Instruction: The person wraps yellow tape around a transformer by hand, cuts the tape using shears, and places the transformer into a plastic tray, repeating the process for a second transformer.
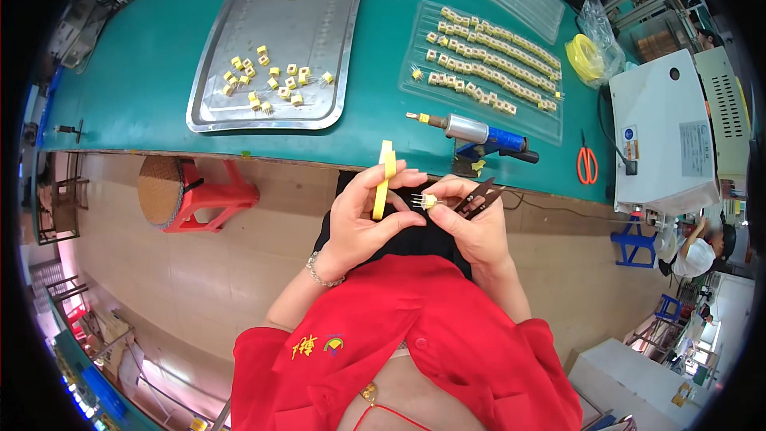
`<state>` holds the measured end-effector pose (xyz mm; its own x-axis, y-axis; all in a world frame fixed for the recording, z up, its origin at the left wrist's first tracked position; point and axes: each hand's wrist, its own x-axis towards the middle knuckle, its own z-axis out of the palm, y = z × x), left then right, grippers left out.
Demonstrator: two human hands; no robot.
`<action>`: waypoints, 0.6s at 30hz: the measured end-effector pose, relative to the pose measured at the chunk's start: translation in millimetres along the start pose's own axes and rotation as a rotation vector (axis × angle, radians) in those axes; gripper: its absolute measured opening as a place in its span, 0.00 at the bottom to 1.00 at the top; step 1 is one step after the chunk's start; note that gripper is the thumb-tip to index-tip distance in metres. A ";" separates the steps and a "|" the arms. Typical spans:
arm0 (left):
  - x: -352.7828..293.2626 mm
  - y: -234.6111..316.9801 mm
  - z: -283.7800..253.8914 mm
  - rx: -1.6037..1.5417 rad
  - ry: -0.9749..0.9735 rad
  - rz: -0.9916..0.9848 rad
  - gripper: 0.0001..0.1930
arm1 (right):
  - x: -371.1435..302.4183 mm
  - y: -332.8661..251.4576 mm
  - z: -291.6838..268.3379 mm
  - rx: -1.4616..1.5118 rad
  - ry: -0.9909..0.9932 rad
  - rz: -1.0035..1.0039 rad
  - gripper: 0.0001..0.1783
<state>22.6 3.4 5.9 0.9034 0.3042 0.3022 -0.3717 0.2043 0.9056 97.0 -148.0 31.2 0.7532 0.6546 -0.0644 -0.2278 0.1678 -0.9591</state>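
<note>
A roll of yellow tape [384, 187] stands edge-on in my left hand [351, 215], closed around it over my lap. My right hand [479, 231] pinches a small pale-yellow electronic component [429, 200] between thumb and finger. Its thin metal pins point left, toward my left fingertips. Tucked in the same hand is a pair of dark snips [479, 199], blades sticking out past the fingers. Just beyond, at the bench edge, lies a blue-and-silver hand tool [479, 132] with a yellow piece at its tip.
On the green bench [383, 48], a metal tray [299, 16] holds scattered components. A clear plastic tray [415, 40] holds rows of them. Orange-handled scissors [587, 166] lie near a white machine [662, 128]. A red stool [211, 199] stands left; another person [694, 255] sits far right.
</note>
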 end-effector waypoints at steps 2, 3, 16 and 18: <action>-1.0 -0.4 -3.0 0.056 -0.033 0.013 0.30 | -0.1 0.4 2.5 0.114 -0.019 0.045 0.11; -1.4 -0.4 -4.3 0.112 -0.059 0.029 0.29 | -0.7 2.0 1.4 0.111 -0.041 0.063 0.11; -0.6 0.0 -4.9 -0.134 -0.071 -0.145 0.25 | 4.9 0.7 -8.9 0.172 -0.093 0.102 0.06; -0.1 1.3 -6.0 -0.077 -0.088 -0.128 0.24 | 5.2 1.6 -9.2 0.161 -0.092 0.104 0.06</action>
<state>20.8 9.2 5.3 0.9584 0.1893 0.2137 -0.2646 0.3076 0.9140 106.3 -151.1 26.7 0.6625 0.7381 -0.1276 -0.4023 0.2069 -0.8918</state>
